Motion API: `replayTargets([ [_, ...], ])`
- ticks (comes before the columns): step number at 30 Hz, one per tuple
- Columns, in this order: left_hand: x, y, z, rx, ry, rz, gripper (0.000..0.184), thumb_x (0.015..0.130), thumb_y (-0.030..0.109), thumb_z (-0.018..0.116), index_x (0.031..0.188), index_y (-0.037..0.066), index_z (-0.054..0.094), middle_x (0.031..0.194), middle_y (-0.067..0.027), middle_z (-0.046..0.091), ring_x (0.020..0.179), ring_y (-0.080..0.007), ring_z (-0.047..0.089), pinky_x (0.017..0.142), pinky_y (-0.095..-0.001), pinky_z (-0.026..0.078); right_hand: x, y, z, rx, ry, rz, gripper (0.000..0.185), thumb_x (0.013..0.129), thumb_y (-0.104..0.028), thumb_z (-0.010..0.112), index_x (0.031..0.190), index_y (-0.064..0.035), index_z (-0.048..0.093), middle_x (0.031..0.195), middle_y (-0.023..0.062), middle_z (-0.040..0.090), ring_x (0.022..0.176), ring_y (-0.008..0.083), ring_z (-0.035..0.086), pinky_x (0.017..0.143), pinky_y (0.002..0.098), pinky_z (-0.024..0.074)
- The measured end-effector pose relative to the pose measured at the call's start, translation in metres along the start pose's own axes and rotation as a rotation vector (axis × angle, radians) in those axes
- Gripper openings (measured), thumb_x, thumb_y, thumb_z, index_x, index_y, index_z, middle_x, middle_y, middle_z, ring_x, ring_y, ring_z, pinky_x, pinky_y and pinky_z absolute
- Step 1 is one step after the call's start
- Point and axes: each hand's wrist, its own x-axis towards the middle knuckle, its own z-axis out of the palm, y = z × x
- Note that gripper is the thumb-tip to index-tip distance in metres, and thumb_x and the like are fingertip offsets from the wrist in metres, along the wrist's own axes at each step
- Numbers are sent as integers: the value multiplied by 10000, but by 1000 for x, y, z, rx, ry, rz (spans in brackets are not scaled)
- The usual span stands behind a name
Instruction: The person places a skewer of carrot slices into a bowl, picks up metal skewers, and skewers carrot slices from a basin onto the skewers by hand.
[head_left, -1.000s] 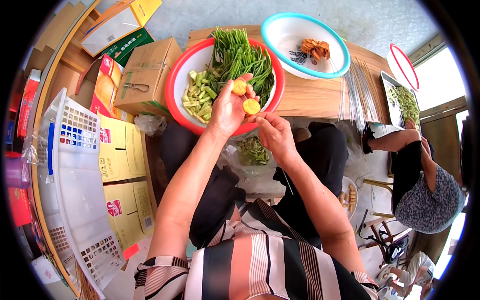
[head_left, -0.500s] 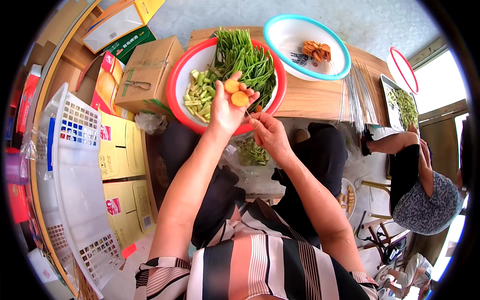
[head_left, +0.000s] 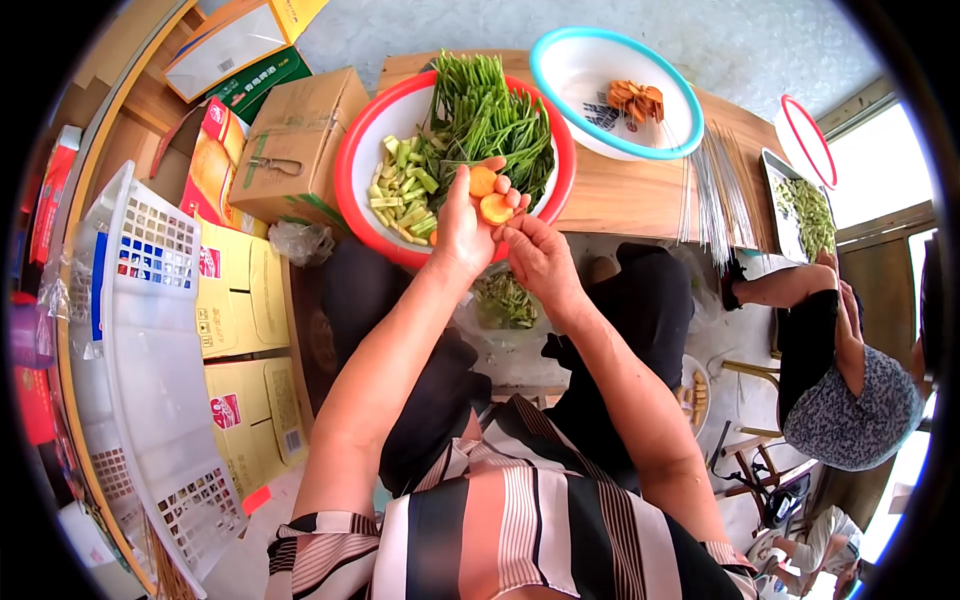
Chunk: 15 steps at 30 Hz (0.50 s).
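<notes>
My left hand [head_left: 464, 230] is palm up with the fingers curling around two orange carrot slices, an upper slice [head_left: 482, 181] and a lower slice [head_left: 495, 208]. The thumb and fingers of my right hand [head_left: 540, 258] pinch together beside the lower slice, around what looks like a thin skewer mostly hidden by the fingers. Both hands are over the near rim of a red-rimmed bowl [head_left: 349, 178]. Inside it lie cut green stem pieces [head_left: 404, 190] and a heap of long green stalks [head_left: 485, 110].
A blue-rimmed bowl [head_left: 563, 88] with skewered orange slices [head_left: 636, 100] stands right of the red one. Metal skewers [head_left: 715, 190] lie beside it, before a tray of green pieces [head_left: 805, 215]. Boxes [head_left: 300, 140] and a white plastic basket [head_left: 150, 330] are left. Another person [head_left: 850, 400] sits right.
My left hand has tilted and its fingers have curled in, carrying the carrot slices slightly right and down. My right hand's fingertips have come up close against the lower slice.
</notes>
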Motion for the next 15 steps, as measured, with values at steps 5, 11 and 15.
replayTargets([
  [5, 4, 19, 10, 215, 192, 19, 713, 944, 593, 274, 1380, 30, 292, 1245, -152, 502, 1124, -272, 519, 935, -420, 443, 2, -7, -12, 100, 71, 21, 161, 957, -164, 492, 898, -57, 596, 539, -62, 400, 435, 35, 342, 397, 199, 255],
  [11, 7, 56, -20, 643, 258, 58, 416, 973, 357, 462, 1191, 8, 517, 1036, -103, 616, 947, -217, 619, 844, -350, 498, -10, -28, -42, 140, 140, 14, 178, 965, -173, 472, 941, -48, 596, 543, -42, 410, 441, 44, 330, 415, 195, 255],
  [15, 12, 58, -34, 1287, 338, -53, 223, 936, 197, 514, 997, 14, 625, 869, -63, 653, 799, -147, 647, 704, -305, 522, -13, -28, -49, 138, 146, 6, 177, 965, -172, 474, 938, -42, 592, 544, -35, 413, 446, 44, 333, 415, 198, 257],
])
